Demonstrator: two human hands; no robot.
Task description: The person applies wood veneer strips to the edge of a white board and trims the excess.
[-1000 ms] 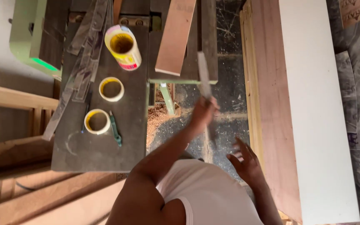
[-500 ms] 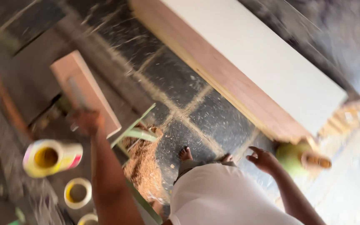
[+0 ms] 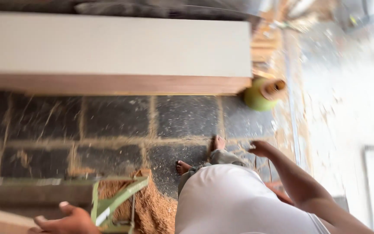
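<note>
My left hand sits at the bottom left edge, against the end of a pale wooden plank and beside a green metal frame. The picture cuts it off, so its grip is unclear. My right hand hangs free over the dark stone floor with loosely curled fingers and nothing in it. It is nearest to my bare feet and to a green jug with a brown top.
A long white-faced board with a brown wooden edge lies across the top of the view. A heap of sawdust lies under the green frame. Dusty dark floor tiles give way to a pale floor at the right.
The view has swung away from the bench with the tape rolls and the yellow can. My left hand has dropped to the bottom edge; my right arm stays out to the side.
</note>
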